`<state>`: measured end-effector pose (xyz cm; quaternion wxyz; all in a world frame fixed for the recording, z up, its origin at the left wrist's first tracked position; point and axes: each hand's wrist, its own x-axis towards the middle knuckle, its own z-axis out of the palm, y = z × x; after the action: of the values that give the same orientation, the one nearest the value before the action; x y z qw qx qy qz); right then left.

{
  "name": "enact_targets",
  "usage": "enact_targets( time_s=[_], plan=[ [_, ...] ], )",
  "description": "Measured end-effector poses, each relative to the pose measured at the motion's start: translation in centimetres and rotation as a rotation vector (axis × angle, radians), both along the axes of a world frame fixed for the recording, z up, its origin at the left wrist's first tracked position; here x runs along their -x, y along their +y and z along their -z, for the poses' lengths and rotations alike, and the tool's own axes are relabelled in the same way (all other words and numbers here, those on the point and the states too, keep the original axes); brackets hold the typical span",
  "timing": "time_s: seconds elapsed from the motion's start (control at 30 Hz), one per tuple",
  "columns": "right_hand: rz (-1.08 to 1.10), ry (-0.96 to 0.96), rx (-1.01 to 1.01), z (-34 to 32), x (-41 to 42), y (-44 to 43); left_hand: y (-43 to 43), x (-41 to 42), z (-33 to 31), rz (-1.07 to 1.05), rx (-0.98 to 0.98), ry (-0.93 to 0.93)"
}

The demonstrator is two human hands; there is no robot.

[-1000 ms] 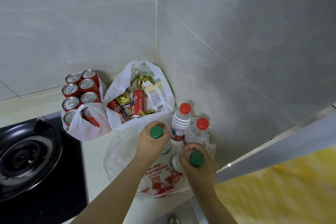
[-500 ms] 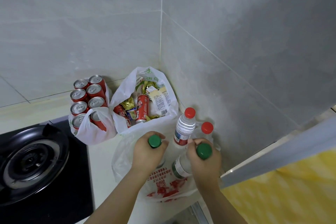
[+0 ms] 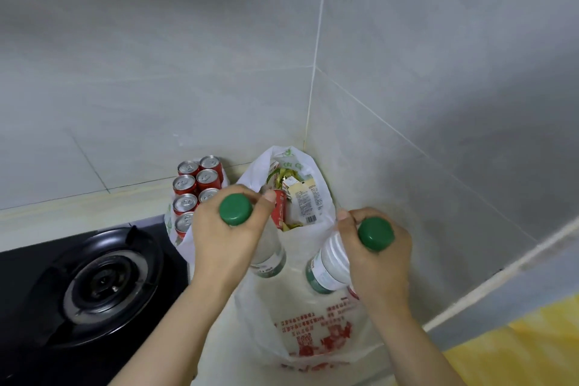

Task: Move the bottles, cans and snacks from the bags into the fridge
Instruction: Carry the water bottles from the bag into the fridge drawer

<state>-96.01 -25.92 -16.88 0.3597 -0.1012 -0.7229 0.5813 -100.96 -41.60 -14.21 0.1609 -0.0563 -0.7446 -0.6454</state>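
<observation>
The task looks to be near its start. The person's left hand and right hand each hold one bottle, both raised above the mouth of the printed bag, which lies on the desk below the fingers. Nothing in view has reached the fridge, and the fridge itself cannot be made out with any certainty.

As far as can be seen, two groups are left to move. The red cans stand packed in the can bag, beyond the left fingers and to their left. The snacks sit in the open snack bag just beyond both hands, in the wall corner. The hands hide whether more bottles remain in the printed bag.

The left fingers are curled round the neck of the left bottle. Its green cap pokes up out of the fist and its body hangs below. The right fingers wrap the neck of the right bottle the same way, and its body slants down and to the left. The two bottles are near each other but apart. Both forearms reach forward from the lower edge with the backs of the hands upward. A gas burner sits well to the left of the left fingers.
</observation>
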Motion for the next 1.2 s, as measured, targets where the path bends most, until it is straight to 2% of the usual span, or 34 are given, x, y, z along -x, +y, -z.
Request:
enact_targets(
  time_s=[0.1,0.27,0.47,0.67,0.9,1.2],
  plan=[
    [-0.057,0.062,0.019,-2.2,1.1,-0.8,-1.3,-0.1,-2.5,-0.044,-0.007,0.038],
    [-0.235,0.179,-0.073,-5.7,3.7,-1.5,-2.3,-1.1,-6.4,-0.145,-0.03,0.14],
    [-0.512,0.345,-0.102,-9.4,6.3,-3.2,-3.5,-2.8,-8.7,-0.373,0.064,0.227],
    [-0.779,0.42,-0.106,-11.2,6.5,-7.2,-6.3,-7.0,-9.6,-0.608,0.104,0.246],
    [-1.054,0.469,-0.037,-12.7,3.6,-15.3,-12.2,-14.0,-11.1,-0.867,0.179,0.284],
    [-1.377,0.519,0.059,-14.5,-5.0,-27.4,-20.2,-25.8,-12.5,-1.154,0.285,0.359]
  ],
)
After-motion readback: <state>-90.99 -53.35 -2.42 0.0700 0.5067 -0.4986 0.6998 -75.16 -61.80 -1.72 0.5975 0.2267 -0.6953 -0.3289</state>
